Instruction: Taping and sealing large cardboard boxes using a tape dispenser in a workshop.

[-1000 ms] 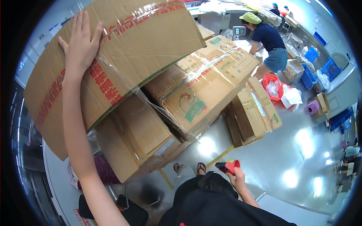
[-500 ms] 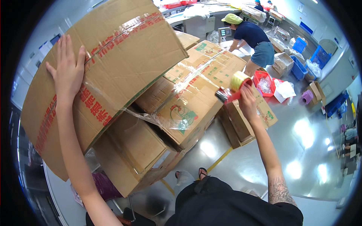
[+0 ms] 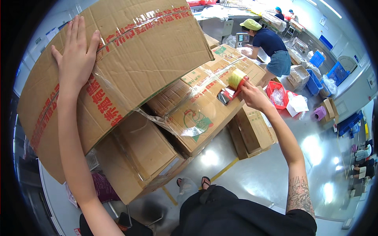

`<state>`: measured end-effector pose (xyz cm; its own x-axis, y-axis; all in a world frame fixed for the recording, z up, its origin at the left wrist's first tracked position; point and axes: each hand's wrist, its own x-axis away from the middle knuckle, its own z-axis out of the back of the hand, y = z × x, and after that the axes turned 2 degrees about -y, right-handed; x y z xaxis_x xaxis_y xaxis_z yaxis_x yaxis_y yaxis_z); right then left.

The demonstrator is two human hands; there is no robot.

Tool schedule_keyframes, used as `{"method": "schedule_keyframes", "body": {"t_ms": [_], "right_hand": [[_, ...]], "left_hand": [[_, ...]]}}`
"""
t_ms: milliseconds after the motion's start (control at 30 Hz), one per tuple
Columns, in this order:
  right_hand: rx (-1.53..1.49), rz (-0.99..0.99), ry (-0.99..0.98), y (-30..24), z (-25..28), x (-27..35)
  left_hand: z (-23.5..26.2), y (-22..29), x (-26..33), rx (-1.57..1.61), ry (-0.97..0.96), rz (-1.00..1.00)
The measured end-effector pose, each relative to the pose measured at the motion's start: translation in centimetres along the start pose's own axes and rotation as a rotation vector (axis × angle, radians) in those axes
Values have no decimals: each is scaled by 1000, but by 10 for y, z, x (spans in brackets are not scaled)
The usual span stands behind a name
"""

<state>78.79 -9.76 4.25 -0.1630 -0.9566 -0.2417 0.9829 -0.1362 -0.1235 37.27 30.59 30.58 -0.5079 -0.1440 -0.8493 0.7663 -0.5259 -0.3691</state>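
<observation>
Tape dispenser (image 3: pixel 232 88), red-handled with a yellowish roll on top, sits in the right hand (image 3: pixel 252 96), whose fingers are wrapped tight around the handle. Its long axis runs from the hand toward the lower left, its dark front end pressed onto the top of a taped carton (image 3: pixel 193 114) in the middle of the stack. The left hand (image 3: pixel 76 55) lies flat with fingers spread, gripping nothing, on the big top carton (image 3: pixel 130 63) with red lettering, which tilts and overhangs the stack. Loose clear tape (image 3: pixel 157 118) hangs between this carton and the boxes beneath. A lower carton (image 3: pixel 141 157) juts out under them. Beyond the stack a person in a yellow-green cap (image 3: pixel 267 43) bends over a bench, with a red basket (image 3: pixel 277 94) and blue crates (image 3: pixel 315 82) on the glossy floor nearby.
</observation>
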Motion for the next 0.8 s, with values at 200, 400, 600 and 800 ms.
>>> {"method": "schedule_keyframes", "body": {"t_ms": [200, 400, 600, 800], "right_hand": [[99, 217, 329, -40, 21, 24], [-526, 195, 678, -138, 69, -72], [-269, 245, 668, -187, 95, -139], [-562, 259, 719, -162, 68, -144]], "left_hand": [[-3, 0, 0, 24, -4, 28], [13, 5, -1, 114, 14, 7], [65, -29, 6, 667, -18, 123], [146, -156, 204, 644, 376, 659]]}}
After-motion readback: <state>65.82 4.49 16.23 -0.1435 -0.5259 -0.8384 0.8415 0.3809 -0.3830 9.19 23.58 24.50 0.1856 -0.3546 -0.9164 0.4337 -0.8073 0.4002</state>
